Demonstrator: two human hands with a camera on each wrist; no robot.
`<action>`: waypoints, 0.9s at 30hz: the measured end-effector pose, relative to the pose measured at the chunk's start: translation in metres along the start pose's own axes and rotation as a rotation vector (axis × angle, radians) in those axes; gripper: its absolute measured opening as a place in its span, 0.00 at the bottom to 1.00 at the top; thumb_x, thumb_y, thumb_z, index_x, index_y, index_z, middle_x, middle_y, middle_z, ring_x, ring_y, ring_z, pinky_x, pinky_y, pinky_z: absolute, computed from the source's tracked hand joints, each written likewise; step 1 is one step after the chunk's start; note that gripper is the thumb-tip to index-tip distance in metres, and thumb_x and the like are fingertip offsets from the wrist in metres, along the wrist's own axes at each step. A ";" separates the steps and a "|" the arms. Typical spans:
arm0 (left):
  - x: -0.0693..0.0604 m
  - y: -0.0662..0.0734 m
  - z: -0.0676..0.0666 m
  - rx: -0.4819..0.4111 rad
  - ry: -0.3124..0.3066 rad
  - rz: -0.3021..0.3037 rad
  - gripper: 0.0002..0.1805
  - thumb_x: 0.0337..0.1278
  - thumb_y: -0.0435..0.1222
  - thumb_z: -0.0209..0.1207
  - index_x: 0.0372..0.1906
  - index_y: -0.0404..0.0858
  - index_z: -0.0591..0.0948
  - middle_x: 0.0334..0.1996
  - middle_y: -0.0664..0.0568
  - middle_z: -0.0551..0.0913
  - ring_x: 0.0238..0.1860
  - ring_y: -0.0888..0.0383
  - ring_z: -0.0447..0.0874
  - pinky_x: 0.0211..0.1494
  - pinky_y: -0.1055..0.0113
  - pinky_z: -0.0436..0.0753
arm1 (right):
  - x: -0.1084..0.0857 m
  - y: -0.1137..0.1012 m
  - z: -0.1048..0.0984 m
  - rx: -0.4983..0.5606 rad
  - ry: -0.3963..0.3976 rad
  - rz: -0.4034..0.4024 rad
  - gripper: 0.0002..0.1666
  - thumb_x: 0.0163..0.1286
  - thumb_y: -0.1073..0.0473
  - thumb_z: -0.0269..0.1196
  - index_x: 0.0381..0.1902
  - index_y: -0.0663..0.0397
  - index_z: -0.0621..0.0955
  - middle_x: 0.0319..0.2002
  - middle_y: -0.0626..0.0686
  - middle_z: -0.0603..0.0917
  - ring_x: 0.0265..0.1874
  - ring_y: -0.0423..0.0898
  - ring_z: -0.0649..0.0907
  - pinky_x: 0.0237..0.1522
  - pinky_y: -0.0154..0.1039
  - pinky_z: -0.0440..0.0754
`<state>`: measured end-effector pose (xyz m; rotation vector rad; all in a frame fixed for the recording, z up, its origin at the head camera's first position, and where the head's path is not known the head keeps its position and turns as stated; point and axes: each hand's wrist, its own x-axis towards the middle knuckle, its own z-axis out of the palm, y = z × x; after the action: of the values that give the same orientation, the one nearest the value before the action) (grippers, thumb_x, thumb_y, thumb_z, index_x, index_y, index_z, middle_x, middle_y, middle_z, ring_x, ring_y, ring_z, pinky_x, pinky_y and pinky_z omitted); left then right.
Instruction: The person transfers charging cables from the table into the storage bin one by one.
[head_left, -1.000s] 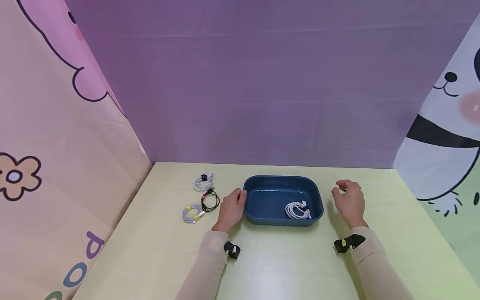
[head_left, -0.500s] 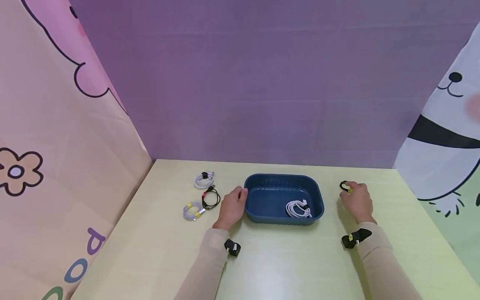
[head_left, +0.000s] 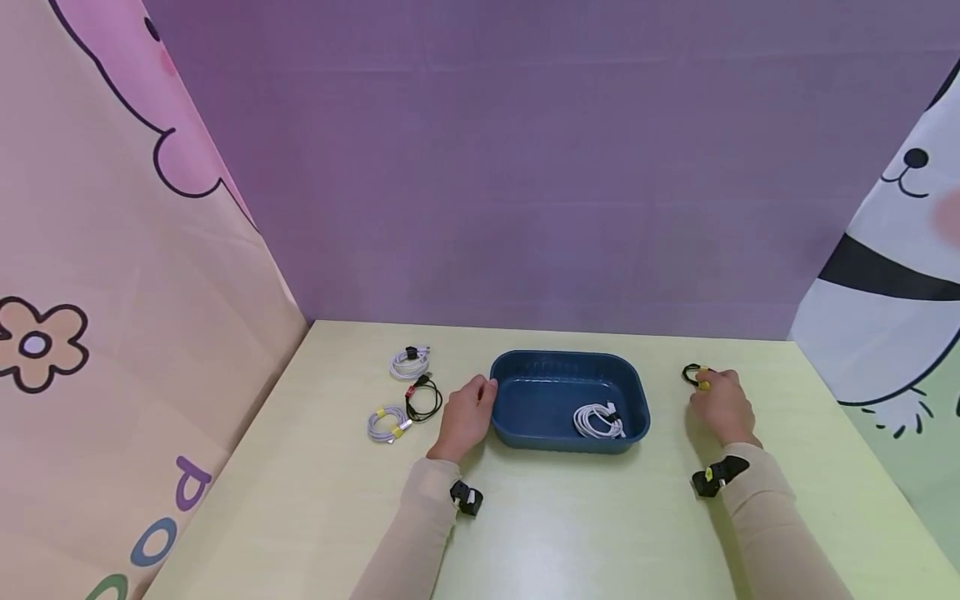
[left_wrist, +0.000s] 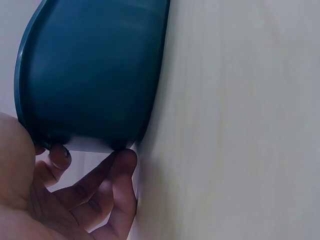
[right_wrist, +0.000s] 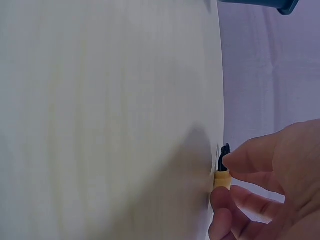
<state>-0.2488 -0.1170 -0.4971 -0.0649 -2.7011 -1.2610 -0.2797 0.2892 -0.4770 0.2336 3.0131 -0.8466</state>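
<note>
At the left end of a dark blue plastic bin [head_left: 555, 442], my left hand [head_left: 467, 417] holds its edge. In the left wrist view, its bent fingers [left_wrist: 123, 180] touch the bin's end wall [left_wrist: 95, 75]. A coiled white cable [head_left: 598, 421] with a black tie lies inside the bin, toward the right front. To the right of the bin, my right hand [head_left: 723, 408] pinches a small coiled black cable [head_left: 688, 375] with yellow ties. The right wrist view has the black cable [right_wrist: 223, 159] between thumb and fingers at the tabletop; part of it is hidden.
Left of the bin lie a white cable coil [head_left: 408, 364] with a black tie, a thin black cable coil [head_left: 425, 400] with a red tie, and a pale cable coil [head_left: 387, 424] with yellow ties. A purple cloth [head_left: 525, 167] hangs behind the table [head_left: 555, 533].
My right hand has moved right and now pinches the black cable, which it hid from the head view a second ago. The left hand has stayed at the bin's edge.
</note>
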 end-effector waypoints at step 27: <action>0.001 -0.002 0.001 -0.009 -0.003 -0.006 0.19 0.81 0.47 0.47 0.30 0.42 0.72 0.20 0.56 0.66 0.22 0.57 0.68 0.27 0.67 0.63 | 0.003 0.001 -0.006 -0.026 -0.046 0.020 0.23 0.70 0.63 0.51 0.59 0.64 0.80 0.56 0.72 0.71 0.48 0.70 0.79 0.39 0.55 0.77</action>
<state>-0.2504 -0.1174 -0.4987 -0.0596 -2.7010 -1.2754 -0.2819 0.2938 -0.4728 0.2408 2.9716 -0.7989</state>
